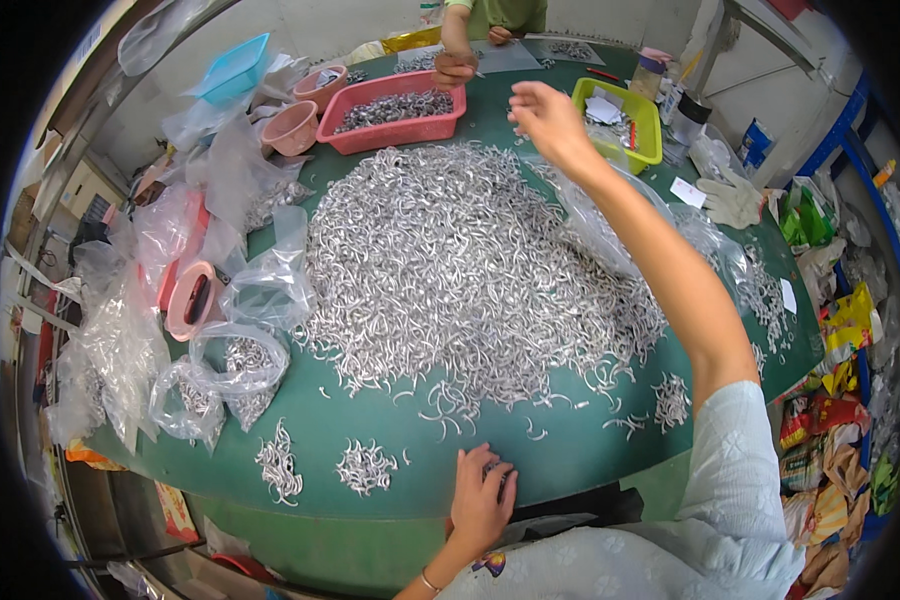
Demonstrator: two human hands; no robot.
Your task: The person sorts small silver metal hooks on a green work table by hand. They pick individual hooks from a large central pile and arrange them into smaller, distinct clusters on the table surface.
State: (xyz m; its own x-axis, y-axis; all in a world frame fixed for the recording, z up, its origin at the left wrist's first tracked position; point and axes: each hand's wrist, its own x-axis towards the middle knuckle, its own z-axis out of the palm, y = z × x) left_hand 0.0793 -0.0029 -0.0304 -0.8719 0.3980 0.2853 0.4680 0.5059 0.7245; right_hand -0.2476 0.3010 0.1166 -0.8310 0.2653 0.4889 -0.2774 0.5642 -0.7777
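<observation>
1 silvery metal heap point(450, 270), between left hand point(482, 497) and right hand point(552, 118) (grips curled, cannot tell if pinching)

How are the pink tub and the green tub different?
The pink tub holds silvery curved pieces; the green tub holds papers and something red. The pink tub looks wider than the green tub. Both stand open-topped on the table.
</observation>
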